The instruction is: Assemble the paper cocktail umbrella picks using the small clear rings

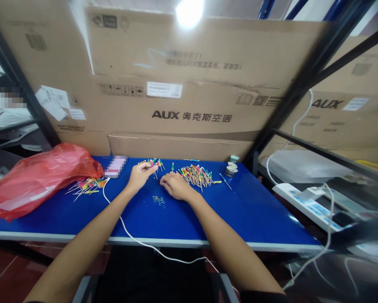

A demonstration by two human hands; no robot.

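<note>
My left hand (140, 174) is closed in a pinch around a small cocktail umbrella (156, 171), a thin wooden stick with a coloured top, partly covered by the fingers. Just to the right, my right hand (175, 185) is held low over the table with its fingers curled; whatever is in them is hidden. Several small clear rings (159, 201) lie below and between the hands. A large pile of folded cocktail umbrellas (196, 176) in many colours sits right beside my right hand. More of these umbrellas (160, 162) lie behind my left hand.
A red plastic bag (40, 179) lies at left, with more umbrellas (89, 185) beside it. A phone (115, 166) trails a white cable (138, 240) across the blue table (239, 219). Small stacked rolls (231, 168) stand back right. A large cardboard box (189, 97) walls the back.
</note>
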